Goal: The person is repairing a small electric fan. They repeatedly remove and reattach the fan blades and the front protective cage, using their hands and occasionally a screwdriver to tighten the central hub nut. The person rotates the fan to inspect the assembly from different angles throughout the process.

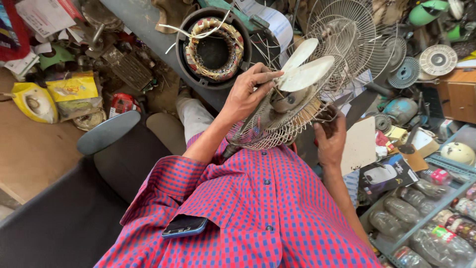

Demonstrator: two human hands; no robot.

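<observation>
I hold a small table fan over my lap. Its rear wire guard (270, 131) is dirty and cream-coloured, and its white blades (306, 72) stand bare at the front. My left hand (246, 93) reaches over the guard's rim, with fingertips pressed on a blade near the hub. Under the guard's right edge, my right hand (330, 135) grips the wires. The motor sits behind the blades, mostly hidden.
A round motor stator (213, 45) with copper windings lies on the grey bench ahead. A separate wire fan guard (349, 30) stands behind the fan. A crate of plastic bottles (421, 223) and a dark box (388, 174) sit right. Yellow bags (37, 101) lie left. A phone (184, 226) rests in my shirt pocket.
</observation>
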